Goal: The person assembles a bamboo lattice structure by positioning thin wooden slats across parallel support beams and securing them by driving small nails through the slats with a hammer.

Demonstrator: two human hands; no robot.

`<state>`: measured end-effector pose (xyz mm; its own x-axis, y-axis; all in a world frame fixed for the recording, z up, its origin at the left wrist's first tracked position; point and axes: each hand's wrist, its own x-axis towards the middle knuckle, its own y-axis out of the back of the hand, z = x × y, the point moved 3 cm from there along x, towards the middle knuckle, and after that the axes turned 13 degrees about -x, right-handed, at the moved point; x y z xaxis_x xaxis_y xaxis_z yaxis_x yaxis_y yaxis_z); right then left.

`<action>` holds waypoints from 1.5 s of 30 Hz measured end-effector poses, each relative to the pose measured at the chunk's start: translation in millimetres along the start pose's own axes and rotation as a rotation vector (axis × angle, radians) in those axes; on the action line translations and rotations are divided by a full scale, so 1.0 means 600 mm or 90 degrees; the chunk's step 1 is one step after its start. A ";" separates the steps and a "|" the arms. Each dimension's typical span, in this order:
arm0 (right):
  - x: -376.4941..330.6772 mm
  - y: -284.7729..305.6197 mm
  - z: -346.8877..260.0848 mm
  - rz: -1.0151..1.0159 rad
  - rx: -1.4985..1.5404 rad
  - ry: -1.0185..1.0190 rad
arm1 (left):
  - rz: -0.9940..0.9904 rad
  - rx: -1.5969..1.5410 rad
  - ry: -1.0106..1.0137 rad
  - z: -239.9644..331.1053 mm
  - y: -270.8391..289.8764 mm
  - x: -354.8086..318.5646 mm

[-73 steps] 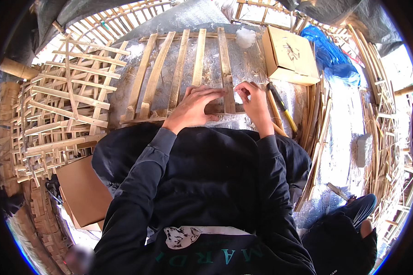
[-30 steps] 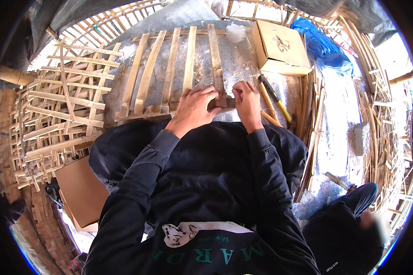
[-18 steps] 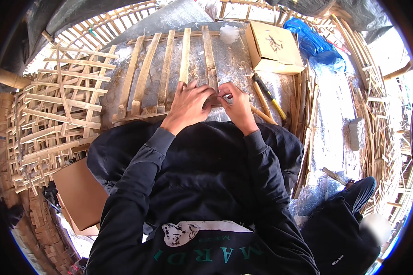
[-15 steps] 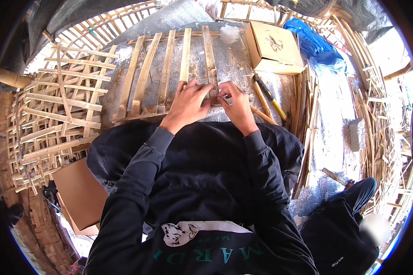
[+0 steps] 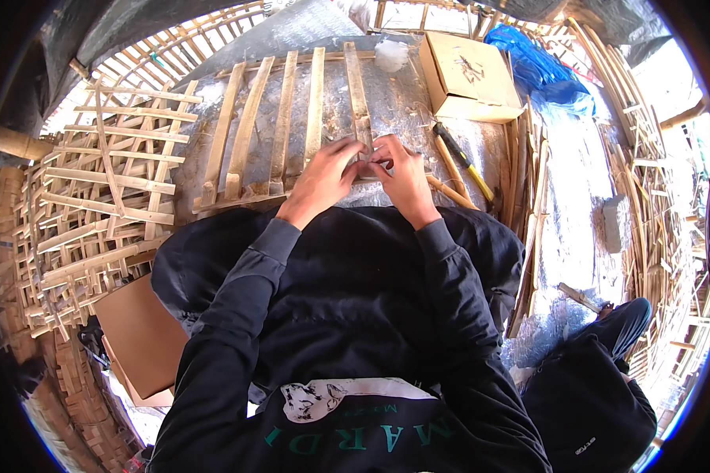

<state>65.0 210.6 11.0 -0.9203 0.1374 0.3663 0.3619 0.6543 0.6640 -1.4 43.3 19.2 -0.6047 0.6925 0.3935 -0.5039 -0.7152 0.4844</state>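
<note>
Slatted bamboo frame [image 5: 248, 130] lay flat in front of the person's crossed legs [image 5: 331, 260]. Left hand [image 5: 320, 178] and right hand [image 5: 406, 178] met over its rightmost slat's [image 5: 356, 87] near end, fingers curled close (couldn't tell what they pinched, if anything). Black-and-yellow tool [image 5: 465, 162] lay to the right, cardboard box [image 5: 481, 109] beyond.

Your left hand [image 5: 321, 180] and right hand [image 5: 406, 177] work close together over the near end of the rightmost of 5 pale slats [image 5: 284, 118]; your fingers hide any small piece between them. To your right lie a black-and-yellow tool [image 5: 467, 163], a cardboard box [image 5: 489, 106] and blue plastic [image 5: 540, 71].
</note>
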 end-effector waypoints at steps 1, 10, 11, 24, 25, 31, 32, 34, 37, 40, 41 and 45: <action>0.000 0.000 -0.003 0.000 -0.001 -0.001 | 0.034 -0.052 0.021 0.003 0.001 0.002; 0.000 0.000 0.002 0.010 0.005 -0.038 | 0.072 -0.048 0.046 0.010 -0.020 0.005; 0.000 0.000 0.003 0.009 0.004 -0.038 | 0.069 -0.051 0.044 0.011 -0.022 0.005; 0.007 0.043 0.036 -0.006 0.026 -0.016 | 0.051 0.060 0.029 -0.006 -0.030 0.006; 0.010 0.064 0.048 -0.006 -0.026 0.020 | 0.058 0.051 0.031 -0.004 -0.026 0.006; -0.055 0.137 0.224 -0.131 -0.306 -0.223 | 0.054 0.028 0.054 -0.010 -0.029 0.008; -0.080 0.129 0.258 -0.213 -0.350 -0.239 | 0.056 0.022 0.051 -0.007 -0.034 0.013; -0.092 0.103 0.246 -0.291 -0.397 -0.297 | 0.046 0.020 0.052 -0.012 -0.025 0.008; -0.083 0.091 0.245 -0.263 -0.481 -0.357 | 0.060 0.026 0.055 -0.014 -0.025 0.002; -0.072 0.116 0.236 -0.319 -0.448 -0.253 | 0.076 0.004 0.046 -0.016 -0.024 0.005; -0.067 0.120 0.231 -0.314 -0.451 -0.246 | 0.084 -0.003 0.037 -0.015 -0.021 0.006; -0.055 0.165 0.232 -0.253 -0.652 -0.139 | 0.082 -0.029 0.060 -0.015 -0.031 0.008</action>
<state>110.3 374.1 -26.1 -0.9675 0.2485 -0.0472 -0.1051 -0.2254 0.9686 -0.4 59.4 5.0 -0.7204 0.5839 0.3743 -0.4438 -0.8028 0.3981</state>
